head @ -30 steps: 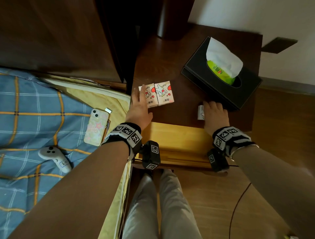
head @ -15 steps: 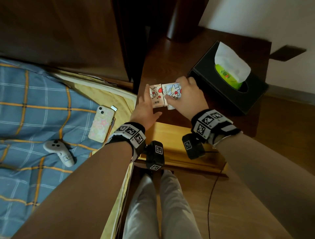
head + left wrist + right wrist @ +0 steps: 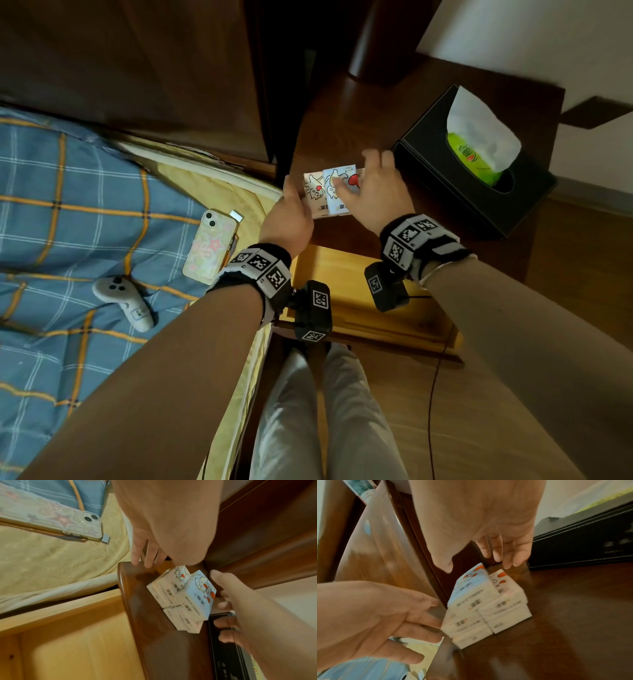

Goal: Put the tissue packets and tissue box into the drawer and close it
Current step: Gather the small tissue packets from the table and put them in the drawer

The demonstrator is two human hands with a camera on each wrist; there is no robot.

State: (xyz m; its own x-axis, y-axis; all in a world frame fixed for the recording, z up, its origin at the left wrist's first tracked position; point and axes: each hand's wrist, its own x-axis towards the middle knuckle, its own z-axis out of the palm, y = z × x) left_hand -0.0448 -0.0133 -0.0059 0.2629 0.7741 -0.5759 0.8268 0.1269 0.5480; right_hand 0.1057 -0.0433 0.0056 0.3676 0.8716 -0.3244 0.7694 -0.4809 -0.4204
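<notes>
Tissue packets [image 3: 329, 195] sit in a small stack on the dark nightstand [image 3: 346, 116], near its left front edge, with the pale blue one lying tilted on top. My left hand [image 3: 287, 219] rests its straight fingers against the stack's left side. My right hand [image 3: 373, 192] hovers over the right side, fingers spread and slack, thumb beside the blue packet; I cannot tell whether it is gripping. Just right stands the black tissue box [image 3: 472, 178]. Below me the pale wooden drawer [image 3: 349, 301] is pulled open. My phone [image 3: 210, 251] lies on the bed [image 3: 68, 205].
</notes>
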